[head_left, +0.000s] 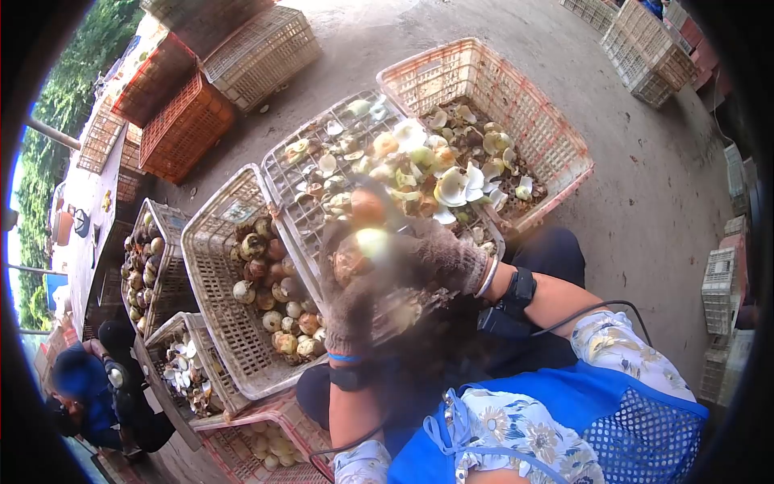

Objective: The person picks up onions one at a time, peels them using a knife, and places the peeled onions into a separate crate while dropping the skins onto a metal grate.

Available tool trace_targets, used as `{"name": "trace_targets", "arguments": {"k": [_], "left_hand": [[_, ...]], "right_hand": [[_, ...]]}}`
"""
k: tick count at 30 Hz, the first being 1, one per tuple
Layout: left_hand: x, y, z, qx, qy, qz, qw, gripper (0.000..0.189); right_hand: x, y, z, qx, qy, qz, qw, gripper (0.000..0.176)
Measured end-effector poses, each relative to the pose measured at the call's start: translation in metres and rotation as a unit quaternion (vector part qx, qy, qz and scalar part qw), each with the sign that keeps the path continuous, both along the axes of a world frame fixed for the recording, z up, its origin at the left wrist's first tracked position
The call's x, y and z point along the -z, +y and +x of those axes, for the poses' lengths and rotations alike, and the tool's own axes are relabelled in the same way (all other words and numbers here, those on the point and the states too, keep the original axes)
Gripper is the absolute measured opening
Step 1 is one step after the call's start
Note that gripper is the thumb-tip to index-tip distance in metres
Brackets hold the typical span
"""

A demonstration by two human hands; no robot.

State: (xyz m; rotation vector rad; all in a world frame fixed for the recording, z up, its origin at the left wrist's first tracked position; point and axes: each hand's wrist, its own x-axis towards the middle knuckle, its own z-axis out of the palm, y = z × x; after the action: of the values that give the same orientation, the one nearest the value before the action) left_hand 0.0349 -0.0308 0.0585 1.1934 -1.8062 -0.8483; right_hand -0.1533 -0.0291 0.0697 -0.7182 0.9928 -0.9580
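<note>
Both my hands wear brown knit gloves and meet above an upturned crate (284,171) with a grid top. My left hand (348,302) is closed around an onion (372,242), whose pale, bare side faces up; the hand is blurred. Close against it, my right hand (453,256) has its fingers curled, and what they grip is hidden by blur. Cut onion skins and white layers (455,185) lie heaped on the grid just beyond my hands. At the left, a plastic crate (208,256) holds many unpeeled onions (278,302).
A pinkish crate (568,153) with onion scraps stands beyond the grid. Lower left are a crate of white peelings (189,375) and one of peeled onions (270,444). A person in blue (89,395) sits at far left. Stacked orange crates (185,125) stand behind.
</note>
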Motion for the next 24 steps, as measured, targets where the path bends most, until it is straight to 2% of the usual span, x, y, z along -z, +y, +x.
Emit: {"name": "trace_targets", "arguments": {"k": [1, 2, 3, 4, 6, 7, 8, 10, 12, 13, 14, 15, 16, 17, 18, 19, 20, 21, 22, 23, 24], "left_hand": [[-0.003, 0.002, -0.007, 0.005, 0.255, 0.158, 0.954, 0.054], [-0.007, 0.002, -0.011, 0.009, 0.487, 0.301, 0.820, 0.055], [-0.014, 0.001, -0.010, 0.066, 0.395, 0.329, 0.855, 0.058], [-0.012, 0.002, -0.010, 0.062, 0.395, 0.330, 0.855, 0.058], [-0.002, 0.002, -0.010, 0.058, 0.151, 0.278, 0.947, 0.058], [0.004, 0.004, -0.012, 0.074, 0.458, 0.330, 0.822, 0.058], [0.006, 0.003, -0.012, 0.072, 0.457, 0.331, 0.822, 0.058], [0.007, 0.000, -0.012, 0.061, 0.319, 0.300, 0.897, 0.056], [0.020, -0.001, -0.007, 0.047, 0.288, 0.292, 0.911, 0.057], [0.027, -0.002, -0.005, 0.066, 0.278, 0.244, 0.927, 0.059], [0.022, -0.002, -0.008, 0.084, 0.268, 0.195, 0.940, 0.062], [0.012, 0.004, -0.008, 0.067, 0.208, 0.188, 0.958, 0.067], [0.014, 0.005, -0.004, 0.066, 0.206, 0.185, 0.959, 0.067], [0.020, 0.005, 0.003, 0.034, 0.225, 0.195, 0.954, 0.068], [0.026, 0.003, 0.010, 0.001, 0.245, 0.202, 0.948, 0.070], [0.028, 0.001, 0.014, 0.003, 0.305, 0.231, 0.924, 0.071], [0.032, -0.001, 0.018, -0.001, 0.305, 0.228, 0.925, 0.071], [0.035, 0.000, 0.021, -0.041, 0.297, 0.244, 0.922, 0.072], [0.036, 0.000, 0.022, -0.081, 0.287, 0.260, 0.918, 0.073], [0.023, 0.000, 0.017, -0.053, 0.345, 0.260, 0.900, 0.075], [0.025, 0.000, 0.020, -0.056, 0.343, 0.259, 0.901, 0.075]], "right_hand": [[-0.003, -0.002, -0.005, 0.015, 0.005, -0.067, 0.998, 0.032], [-0.008, -0.003, -0.007, 0.030, 0.011, -0.133, 0.991, 0.035], [-0.015, -0.002, -0.006, 0.059, -0.018, -0.123, 0.991, 0.043], [-0.018, 0.000, -0.006, 0.056, -0.019, -0.120, 0.991, 0.043], [-0.017, 0.004, -0.005, 0.052, 0.141, -0.218, 0.964, 0.048], [-0.009, 0.007, 0.002, 0.097, 0.241, -0.280, 0.924, 0.044], [-0.004, 0.006, 0.001, 0.097, 0.239, -0.278, 0.925, 0.044], [-0.001, 0.003, -0.004, 0.096, 0.280, -0.410, 0.863, 0.038], [-0.004, 0.001, -0.001, 0.136, 0.266, -0.438, 0.848, 0.032], [-0.020, 0.001, -0.002, 0.138, 0.206, -0.313, 0.917, 0.029], [-0.028, -0.001, -0.005, 0.136, 0.142, -0.181, 0.964, 0.027], [-0.010, -0.021, -0.018, 0.169, 0.247, -0.173, 0.938, 0.025], [0.005, -0.036, -0.033, 0.178, 0.250, -0.119, 0.944, 0.027], [0.000, -0.039, -0.041, 0.193, 0.406, -0.207, 0.869, 0.027], [-0.006, -0.040, -0.047, 0.203, 0.547, -0.289, 0.759, 0.028], [-0.009, -0.038, -0.049, 0.170, 0.522, -0.288, 0.785, 0.028], [-0.010, -0.034, -0.050, 0.134, 0.497, -0.285, 0.809, 0.028], [-0.002, -0.031, -0.048, 0.140, 0.514, -0.342, 0.774, 0.027], [-0.005, -0.024, -0.049, 0.089, 0.572, -0.372, 0.726, 0.025], [-0.014, -0.018, -0.048, 0.056, 0.584, -0.352, 0.729, 0.025], [-0.021, -0.014, -0.045, 0.024, 0.595, -0.331, 0.732, 0.026]]}}
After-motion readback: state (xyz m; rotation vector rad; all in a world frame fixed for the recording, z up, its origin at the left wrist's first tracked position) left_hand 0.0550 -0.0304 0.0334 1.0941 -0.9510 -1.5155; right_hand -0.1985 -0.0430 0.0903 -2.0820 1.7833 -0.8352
